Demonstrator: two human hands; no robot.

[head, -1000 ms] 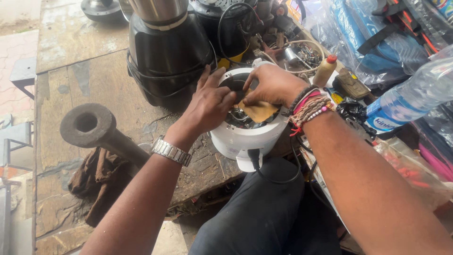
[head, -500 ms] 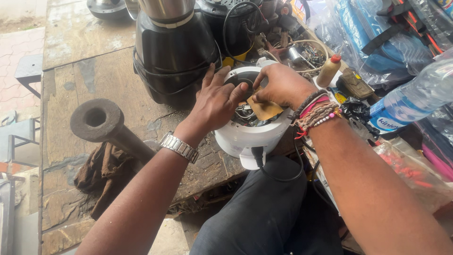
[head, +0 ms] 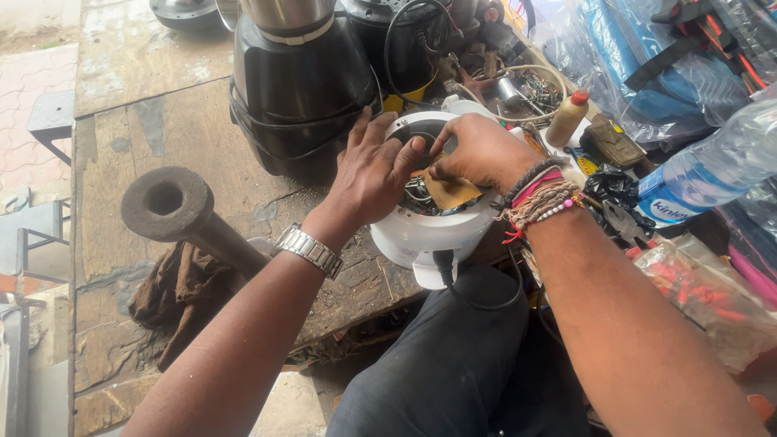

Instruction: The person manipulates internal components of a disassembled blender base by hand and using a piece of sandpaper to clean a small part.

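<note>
Left hand [head: 374,171] lying half open, fingers spread over the rim of the white blender base [head: 429,231], sitting at the worktop's [head: 146,121] near edge. Right hand [head: 479,150] curling in, fingertips pinching a tan scrap [head: 452,191] inside the opening. Crowding behind: black blender [head: 299,97]. Lying off to the left: rusty pipe [head: 190,214]. Standing to the right: small glue bottle [head: 566,118].

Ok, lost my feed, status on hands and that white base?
Both hands on white appliance base, open side up. Right fingers on tan pad inside. Black blender stands close behind.
</note>
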